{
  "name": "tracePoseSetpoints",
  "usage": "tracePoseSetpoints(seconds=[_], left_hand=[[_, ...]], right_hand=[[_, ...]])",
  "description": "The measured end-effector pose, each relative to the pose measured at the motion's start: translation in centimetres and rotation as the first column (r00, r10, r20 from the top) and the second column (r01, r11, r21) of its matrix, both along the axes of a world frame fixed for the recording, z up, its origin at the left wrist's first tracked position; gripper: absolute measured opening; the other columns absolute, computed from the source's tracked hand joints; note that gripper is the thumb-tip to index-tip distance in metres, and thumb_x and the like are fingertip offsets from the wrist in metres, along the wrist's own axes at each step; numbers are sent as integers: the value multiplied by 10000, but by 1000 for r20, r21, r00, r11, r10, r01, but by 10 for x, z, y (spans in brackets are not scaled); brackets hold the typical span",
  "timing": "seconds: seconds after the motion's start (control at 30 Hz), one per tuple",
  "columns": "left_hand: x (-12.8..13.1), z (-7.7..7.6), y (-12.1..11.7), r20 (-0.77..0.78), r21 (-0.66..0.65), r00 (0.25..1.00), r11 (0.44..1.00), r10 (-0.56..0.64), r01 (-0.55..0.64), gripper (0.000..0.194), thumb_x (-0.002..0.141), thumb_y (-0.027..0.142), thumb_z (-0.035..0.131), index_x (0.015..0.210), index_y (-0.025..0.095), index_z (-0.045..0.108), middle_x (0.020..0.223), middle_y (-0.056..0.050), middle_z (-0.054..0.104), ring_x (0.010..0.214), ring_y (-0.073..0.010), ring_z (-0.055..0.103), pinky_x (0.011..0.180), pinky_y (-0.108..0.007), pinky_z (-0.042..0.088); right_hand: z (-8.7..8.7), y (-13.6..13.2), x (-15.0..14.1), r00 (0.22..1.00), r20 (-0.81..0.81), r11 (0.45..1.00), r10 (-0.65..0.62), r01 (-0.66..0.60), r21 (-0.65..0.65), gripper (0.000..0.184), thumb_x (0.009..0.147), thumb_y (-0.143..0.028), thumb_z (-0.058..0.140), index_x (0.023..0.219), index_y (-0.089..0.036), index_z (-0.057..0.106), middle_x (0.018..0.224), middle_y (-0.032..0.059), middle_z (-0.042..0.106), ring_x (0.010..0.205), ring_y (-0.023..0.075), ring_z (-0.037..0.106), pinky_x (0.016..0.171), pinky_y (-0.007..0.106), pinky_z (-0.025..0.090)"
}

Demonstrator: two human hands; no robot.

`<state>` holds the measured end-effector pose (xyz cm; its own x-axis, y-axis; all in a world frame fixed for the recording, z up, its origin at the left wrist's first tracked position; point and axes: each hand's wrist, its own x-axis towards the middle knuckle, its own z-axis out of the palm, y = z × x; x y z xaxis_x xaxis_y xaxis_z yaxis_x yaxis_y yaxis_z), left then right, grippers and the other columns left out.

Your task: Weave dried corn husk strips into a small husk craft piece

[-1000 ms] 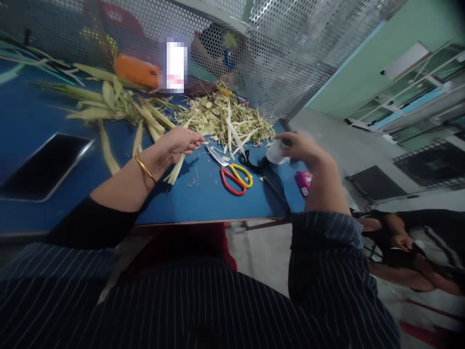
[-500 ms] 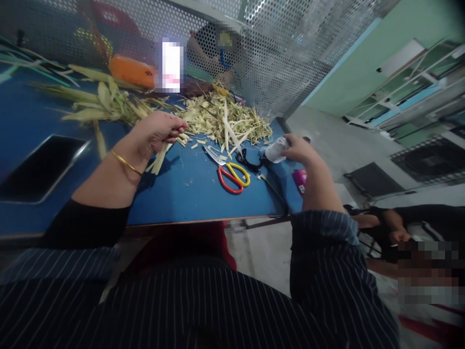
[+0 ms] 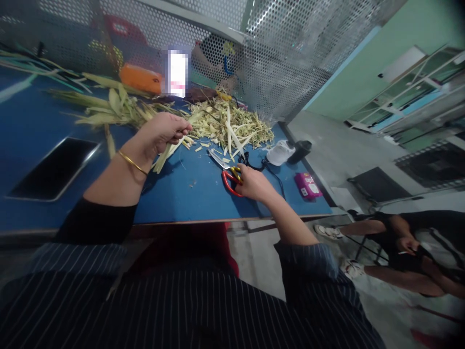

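My left hand (image 3: pixel 169 132), with a gold bangle at the wrist, is closed on a small bundle of pale dried husk strips (image 3: pixel 166 156). The strips hang below its fingers over the blue table. My right hand (image 3: pixel 254 184) has its fingers on the handles of a pair of scissors (image 3: pixel 229 181) with red and yellow grips. The scissors lie on the table, blades pointing away to the left. Behind them spreads a pile of cut husk scraps (image 3: pixel 214 123), with longer white strips on top. Longer dried husks (image 3: pixel 119 109) lie beyond my left hand.
A dark tablet-like slab (image 3: pixel 54 169) lies at the left. At the right are a white wrapped bundle (image 3: pixel 280 152), a black cylinder (image 3: pixel 300 151) and a purple packet (image 3: pixel 308 186). A lit screen (image 3: pixel 177 72) stands before a perforated metal panel (image 3: pixel 279 68). Another person sits at the right.
My right hand has moved left from the white bundle to the scissors' handles. My left hand keeps its hold on the husk strips.
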<state>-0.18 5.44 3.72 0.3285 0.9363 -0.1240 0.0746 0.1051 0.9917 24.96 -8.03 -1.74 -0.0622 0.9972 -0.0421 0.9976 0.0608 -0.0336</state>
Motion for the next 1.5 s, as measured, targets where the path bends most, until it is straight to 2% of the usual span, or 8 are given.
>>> tracePoseSetpoints(seconds=[0.13,0.37,0.8,1.03,1.13,1.23,1.37,1.5], left_hand=[[2,1,-1,-1,-5,999,999,34,-34,159,770,53,578,628,125,586,542,7,464,435,-26,314,392,-167,176],[4,0,-2,-24,39,998,997,60,-59,169,811,83,563,654,109,620,583,3,488,441,-20,346,403,-150,223],[5,-3,-4,-59,83,998,996,14,-9,171,803,77,579,639,126,585,568,7,475,449,-29,317,444,-202,206],[4,-10,2,-73,141,997,990,-15,25,127,769,152,622,648,134,588,571,-7,482,481,-43,339,477,-224,227],[4,-9,2,-60,155,998,988,-4,13,111,777,148,609,668,124,610,576,-12,488,481,-45,345,487,-230,230],[6,-7,0,-78,141,997,990,26,-15,128,781,109,583,658,121,616,583,-9,492,471,-43,340,495,-237,232],[8,-5,-4,-68,77,997,996,-40,45,164,805,103,570,645,124,599,595,-3,487,445,-31,313,460,-218,189],[9,-5,-10,65,1,976,979,-205,206,147,817,131,582,672,123,604,608,1,483,425,-22,293,402,-191,149]], right_hand=[[18,-4,9,867,-462,968,-187,83,-236,775,659,-199,607,1409,-135,422,861,72,666,668,179,587,598,279,437],[18,-39,28,-28,-917,907,-397,-165,-388,474,787,-528,610,1158,-236,567,831,2,543,542,87,422,502,248,366],[15,-9,1,-219,-887,913,-405,-135,-384,447,757,-598,673,992,-223,606,753,-19,562,546,81,437,576,254,440],[9,9,-9,67,-949,949,-307,103,-299,455,735,-582,692,921,-175,604,634,-39,522,413,58,380,432,234,349],[4,1,-9,496,-820,958,-284,178,-224,446,798,-569,613,1005,-173,618,684,0,588,458,107,489,463,256,381],[7,-13,-11,940,-286,982,-187,183,-43,429,831,-453,607,1146,-162,609,810,82,676,669,205,637,594,299,447],[27,-20,-20,986,169,1000,-10,12,-15,321,824,-420,630,958,-135,695,974,191,681,829,313,682,653,365,477],[44,15,-30,901,-428,995,75,-38,94,264,838,-338,634,1043,-183,692,1035,122,699,807,220,684,687,332,516]])
